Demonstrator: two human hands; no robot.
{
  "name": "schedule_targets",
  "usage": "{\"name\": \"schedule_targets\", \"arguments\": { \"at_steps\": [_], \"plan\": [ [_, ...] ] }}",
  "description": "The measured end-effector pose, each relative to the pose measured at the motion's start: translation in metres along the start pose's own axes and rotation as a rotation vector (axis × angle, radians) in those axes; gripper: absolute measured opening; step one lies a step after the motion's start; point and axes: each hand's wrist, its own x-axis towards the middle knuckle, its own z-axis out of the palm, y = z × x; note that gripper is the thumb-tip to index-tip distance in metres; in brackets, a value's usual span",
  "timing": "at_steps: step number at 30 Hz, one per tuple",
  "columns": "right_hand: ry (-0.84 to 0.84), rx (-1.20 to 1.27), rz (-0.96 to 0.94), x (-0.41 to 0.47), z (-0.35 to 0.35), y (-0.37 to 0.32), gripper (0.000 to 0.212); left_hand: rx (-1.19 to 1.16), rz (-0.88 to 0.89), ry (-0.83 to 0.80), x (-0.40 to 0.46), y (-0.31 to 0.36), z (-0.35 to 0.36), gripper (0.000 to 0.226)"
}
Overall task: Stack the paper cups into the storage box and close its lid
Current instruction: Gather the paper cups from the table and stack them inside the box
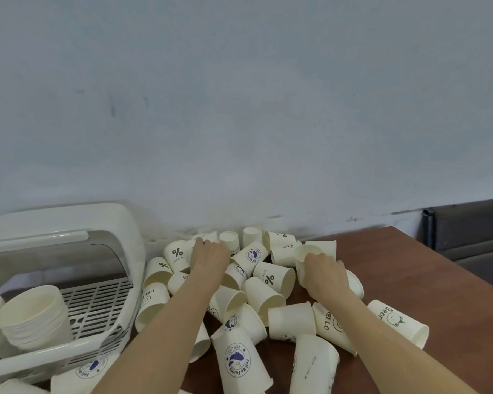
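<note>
Several white paper cups (271, 280) with printed logos lie scattered in a heap on the brown table (410, 280). A white storage box (69, 223) stands at the left with its lid raised; a stack of nested cups (32, 317) sits on its slatted floor. My left hand (208, 257) reaches to the back of the heap, fingers curled down onto a cup near the wall; what they hold is hidden. My right hand (325, 277) grips an upright cup (308, 253) at the heap's right side.
A pale wall (239, 109) runs right behind the heap. The table's right edge slants down toward the near right, with a dark grey surface (473, 234) beyond it. More cups lie against the box's front rail (54, 351) at the lower left.
</note>
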Motion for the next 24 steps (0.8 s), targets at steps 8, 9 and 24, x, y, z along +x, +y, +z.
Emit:
{"name": "schedule_targets", "arguments": {
  "at_steps": [8, 9, 24],
  "plan": [
    [0.088, 0.004, -0.045, -0.023, -0.030, -0.012, 0.017, 0.049, -0.027, 0.083, -0.031, -0.024, -0.015, 0.025],
    [0.094, 0.002, -0.048, -0.026, -0.034, -0.016, 0.016, 0.048, -0.027, 0.099, -0.035, -0.028, -0.019, 0.025],
    [0.118, 0.098, -0.212, -0.076, -0.127, -0.078, 0.012, 0.004, -0.034, 0.225, -0.137, -0.083, -0.060, 0.028]
  ]
}}
